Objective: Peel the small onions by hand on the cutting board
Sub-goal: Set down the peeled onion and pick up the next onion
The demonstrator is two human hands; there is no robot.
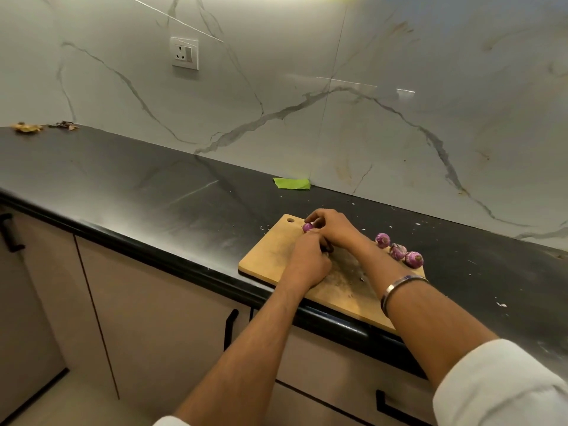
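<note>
1. Over the far left corner of the cutting board (pixel 270 256), near its hanging hole, we hold one small purple onion (pixel 307 227) between both hands, just above the wood.
2. We cannot tell which way that onion's root or tip points; only a rounded, glossy purple side shows, and its long axis is hidden by our fingers.
3. Our right hand (pixel 332 227) reaches in from the right, knuckles up, fingers curled over the top and far side of the onion and pinching it.
4. Our left hand (pixel 309 262) sits below it, back of the hand toward the camera, fingers curled in toward the onion; they meet it from beneath, though the exact contact is hidden.
5. Both forearms stretch out across the counter edge, white sleeves pushed back, a metal bangle (pixel 399 289) on the right wrist.
6. Three more onions (pixel 398 251) lie in a row at the board's far right edge, close together, skins on.
7. Beyond the board, a green scrap (pixel 292 183) rests on the black counter (pixel 123 179) against the marble wall.
</note>
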